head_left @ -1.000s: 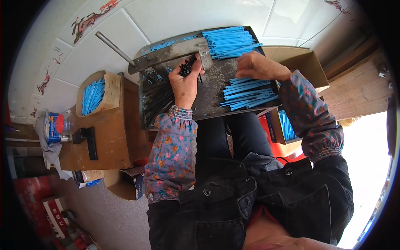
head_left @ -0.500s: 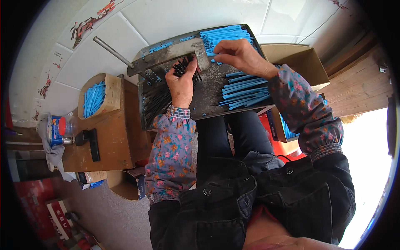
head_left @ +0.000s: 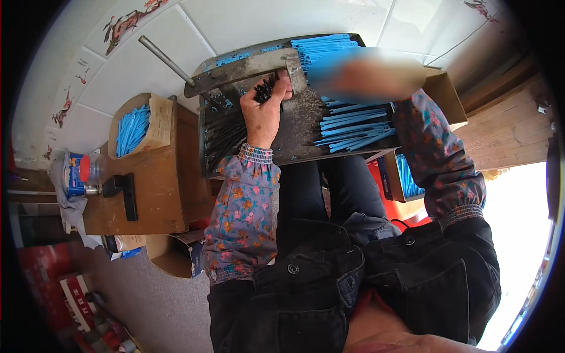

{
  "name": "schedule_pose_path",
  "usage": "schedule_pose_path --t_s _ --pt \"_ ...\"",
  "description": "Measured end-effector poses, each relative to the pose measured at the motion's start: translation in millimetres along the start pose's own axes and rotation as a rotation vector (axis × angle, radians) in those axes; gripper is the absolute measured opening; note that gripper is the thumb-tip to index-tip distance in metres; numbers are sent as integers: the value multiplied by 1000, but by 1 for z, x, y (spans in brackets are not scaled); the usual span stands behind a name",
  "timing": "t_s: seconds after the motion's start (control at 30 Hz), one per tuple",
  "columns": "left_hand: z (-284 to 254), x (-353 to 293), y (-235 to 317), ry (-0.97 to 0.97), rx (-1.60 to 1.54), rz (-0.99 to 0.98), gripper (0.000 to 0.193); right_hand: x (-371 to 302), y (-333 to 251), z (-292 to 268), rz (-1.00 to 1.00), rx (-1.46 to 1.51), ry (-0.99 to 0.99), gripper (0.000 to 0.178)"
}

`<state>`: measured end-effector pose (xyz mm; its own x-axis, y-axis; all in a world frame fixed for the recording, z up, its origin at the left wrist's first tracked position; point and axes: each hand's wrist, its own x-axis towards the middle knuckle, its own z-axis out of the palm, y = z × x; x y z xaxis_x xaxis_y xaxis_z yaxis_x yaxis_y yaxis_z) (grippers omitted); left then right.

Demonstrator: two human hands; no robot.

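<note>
My left hand is closed around a bundle of thin black rods, their ends pointing up. It sits over a dark metal tray, beside a flat metal bar with a bent plate at its right end. A round metal rod sticks out from the bar's left end. My right hand is smeared beyond the plate, so its fingers and any contents cannot be made out. Below it lie flat blue strips with dark tips; another blue pile fills the tray's far right. Loose black rods lie at left.
On the left, a brown wooden stand carries a cardboard box of blue pieces, a black angled object and a red-lidded jar. Cardboard boxes stand right of the tray. A tiled wall rises behind.
My right hand has moved right, away from the metal plate, and is now blurred. My left hand still grips the black rods. The whole view has shifted slightly.
</note>
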<state>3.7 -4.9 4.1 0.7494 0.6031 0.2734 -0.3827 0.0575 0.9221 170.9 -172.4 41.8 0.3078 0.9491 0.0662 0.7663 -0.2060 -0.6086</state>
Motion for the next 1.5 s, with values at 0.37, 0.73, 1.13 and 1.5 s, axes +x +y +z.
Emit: schedule_pose_path --t_s 0.37,0.73,1.13,1.5 --pt "0 0 -2 -26 -25 46 11 2 -7 17 -379 -266 307 16" --pt "0 3 -10 27 87 103 9 20 -36 30 -106 241 292 7" --pt "0 0 -4 -19 73 47 20 13 32 26 -340 -511 212 13" --pt "0 7 -11 -37 74 33 12 11 -36 25 -197 60 306 13"
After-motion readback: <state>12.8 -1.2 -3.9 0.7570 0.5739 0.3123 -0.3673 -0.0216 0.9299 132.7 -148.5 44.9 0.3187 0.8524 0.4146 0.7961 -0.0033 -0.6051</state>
